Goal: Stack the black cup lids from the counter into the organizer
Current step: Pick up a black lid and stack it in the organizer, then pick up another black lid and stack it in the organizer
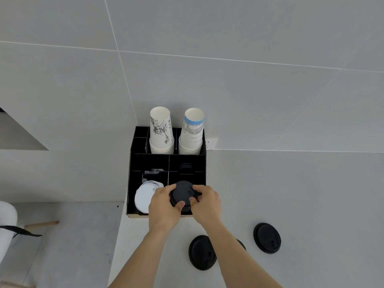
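Item one: black compartmented organizer (133,183), standing at the left end of the white counter (301,194), its back against the tiled wall (207,38).

Item two: rear compartments. I count two stacks of upturned paper cups, the left stack (161,132) printed with a black line drawing, the right stack (191,133) with a blue band and a bridge sketch.

Item three: middle right compartment holds a few black lids (186,165), seen only dimly.

Item four: front left compartment holds a leaning stack of white lids (144,197).

Item five: one black cup lid (182,193), held over the front right compartment. I see both hands on it. The left hand (164,204) curls round its left rim with the thumb pressing on the near edge; the right hand (206,202) pinches its right rim between thumb and fingers. Whether the lid already rests on anything below, I cannot tell.

Item six: loose black lids on the counter, near the front edge. One lies just right of the right forearm's lower part (202,252), partly crossed by it; a second (267,238) lies farther right, well clear; a sliver of a third (242,244) shows behind the forearm.

Item seven: grey floor (72,235) to the left, below the counter end.
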### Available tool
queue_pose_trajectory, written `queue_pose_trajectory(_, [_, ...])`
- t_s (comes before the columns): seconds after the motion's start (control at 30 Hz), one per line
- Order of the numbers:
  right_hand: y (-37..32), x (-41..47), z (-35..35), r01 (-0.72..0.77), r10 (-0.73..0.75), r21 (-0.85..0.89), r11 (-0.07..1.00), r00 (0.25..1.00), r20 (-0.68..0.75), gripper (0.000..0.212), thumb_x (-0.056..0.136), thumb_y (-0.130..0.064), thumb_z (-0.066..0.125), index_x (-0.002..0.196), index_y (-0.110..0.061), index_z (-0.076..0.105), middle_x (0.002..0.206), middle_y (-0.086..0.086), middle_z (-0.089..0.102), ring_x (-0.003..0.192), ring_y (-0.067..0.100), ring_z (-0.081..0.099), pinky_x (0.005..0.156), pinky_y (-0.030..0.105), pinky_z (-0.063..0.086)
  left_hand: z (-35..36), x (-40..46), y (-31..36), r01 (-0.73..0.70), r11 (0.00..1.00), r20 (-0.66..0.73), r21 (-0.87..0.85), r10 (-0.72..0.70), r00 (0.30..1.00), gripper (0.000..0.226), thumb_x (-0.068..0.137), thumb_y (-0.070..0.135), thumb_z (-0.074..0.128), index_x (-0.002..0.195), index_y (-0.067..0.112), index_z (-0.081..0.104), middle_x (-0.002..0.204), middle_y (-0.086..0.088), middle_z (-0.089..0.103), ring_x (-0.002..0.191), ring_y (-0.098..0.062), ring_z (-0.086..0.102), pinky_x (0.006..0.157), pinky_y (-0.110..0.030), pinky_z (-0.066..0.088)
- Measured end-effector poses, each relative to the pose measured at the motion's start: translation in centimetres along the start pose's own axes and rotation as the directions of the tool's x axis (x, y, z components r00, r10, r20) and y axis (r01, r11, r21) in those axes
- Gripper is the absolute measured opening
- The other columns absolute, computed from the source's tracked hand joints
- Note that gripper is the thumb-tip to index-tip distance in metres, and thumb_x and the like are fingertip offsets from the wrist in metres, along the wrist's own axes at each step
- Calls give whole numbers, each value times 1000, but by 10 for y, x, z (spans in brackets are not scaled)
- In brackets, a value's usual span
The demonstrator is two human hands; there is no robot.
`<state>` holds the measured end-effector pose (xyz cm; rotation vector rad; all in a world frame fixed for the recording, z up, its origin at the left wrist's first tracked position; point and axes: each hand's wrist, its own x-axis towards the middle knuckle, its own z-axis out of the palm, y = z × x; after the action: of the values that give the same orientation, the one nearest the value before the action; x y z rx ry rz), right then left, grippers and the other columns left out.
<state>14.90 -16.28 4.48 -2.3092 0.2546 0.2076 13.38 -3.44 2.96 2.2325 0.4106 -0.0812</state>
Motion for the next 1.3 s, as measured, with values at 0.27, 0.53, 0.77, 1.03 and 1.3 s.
queue_pose_trajectory(0.27, [6,6,9,91,-91,-86,992,996,-6,43,87,-7,63,129,-17,60,126,1,62,104,22,63,87,33,54,11,3,-10,10,999,12,46,-11,1000,62,79,20,79,136,26,54,124,1,59,112,-19,61,96,-36,53])
queue_pose_trajectory(0.53, [11,3,5,109,-112,-116,987,994,-20,44,92,-16,60,135,-19,55,127,0,57,101,22,64,83,30,52,10,0,-7,-14,997,-42,72,17,999,60,78,22,79,132,26,54,120,0,58,109,-21,61,94,-38,55])
queue_pose_trajectory(0.77, [42,-28,-16,3,-11,-94,996,996,-89,27,94,-24,59,120,-24,63,114,-5,65,87,14,66,73,25,50,8,-31,-3,-51,999,-99,4,51,994,37,87,24,70,121,31,56,109,14,59,97,-7,59,79,-23,47])
queue_pose_trajectory(1.03, [92,-82,-19,-184,202,-200,962,977,73,34,93,-28,58,127,-23,58,125,-2,62,104,18,64,76,28,48,40,-77,-26,195,972,286,132,-226,931,38,86,39,63,122,28,55,114,5,65,102,-15,64,84,-29,49])
queue_pose_trajectory(1.3, [101,-98,-7,-157,205,-241,958,960,188,48,90,-23,60,137,-23,49,130,0,58,114,22,59,82,32,49,62,-108,-29,224,965,382,133,-258,887,46,83,26,67,127,20,57,116,3,68,98,-15,63,86,-32,53])
